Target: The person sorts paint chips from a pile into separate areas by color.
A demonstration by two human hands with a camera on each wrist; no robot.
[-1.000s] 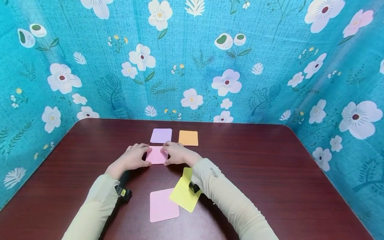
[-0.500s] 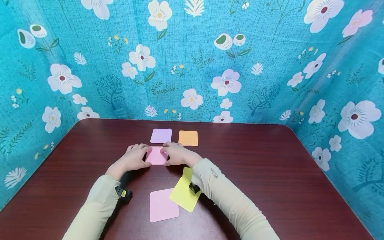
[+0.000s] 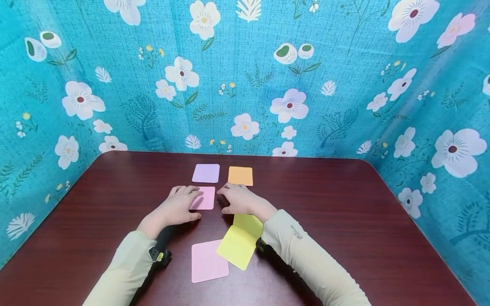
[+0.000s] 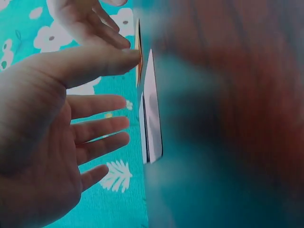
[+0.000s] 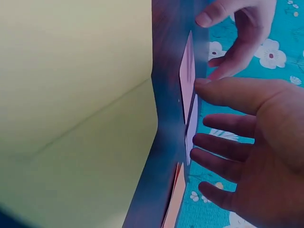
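Note:
A small pink square card (image 3: 208,196) with rounded corners lies on the dark table between both hands. My left hand (image 3: 177,207) is over its left part, fingers spread and slightly bent, and hides that side. Just right of the card, my right hand (image 3: 243,199) has its thumb apart from its fingers and holds nothing. In the left wrist view the pink card (image 4: 154,109) lies beyond the fingertips, and nothing is in the palm. A purple card (image 3: 206,173) lies behind the pink one, and an orange card (image 3: 240,175) is behind my right hand.
Nearer the front lie a larger pink square (image 3: 208,263) and yellow paper (image 3: 237,246) overlapping its corner. A line crosses the yellow paper, partly under my right forearm. A blue flowered cloth (image 3: 245,85) hangs behind the table's far edge (image 3: 306,158).
Both hands have come away from the pink card's edges. The right hand has moved right and its forearm uncovers more yellow paper; the left has shifted slightly right over the card, which stays flat.

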